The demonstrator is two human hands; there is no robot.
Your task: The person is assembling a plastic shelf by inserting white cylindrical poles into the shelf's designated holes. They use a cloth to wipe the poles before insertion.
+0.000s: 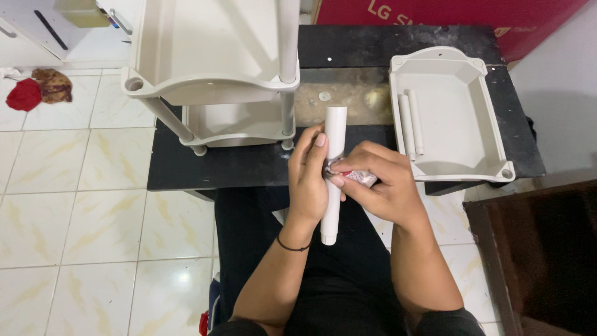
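Note:
My left hand (309, 177) grips a cream plastic tube (334, 127) around its middle, holding it upright over my lap. My right hand (382, 180) presses a small crumpled patterned cloth (357, 177) against the tube's side, fingers closed on it. The tube's lower end sticks out below my hands. Both hands meet just in front of the black table's (236, 165) near edge.
A cream two-tier plastic rack (211, 81) on tube legs stands on the table's left half. A loose cream shelf tray (491, 134) lies at the right with two more tubes (411, 124) inside. Red box behind; tiled floor and a red rag (25, 94) to the left.

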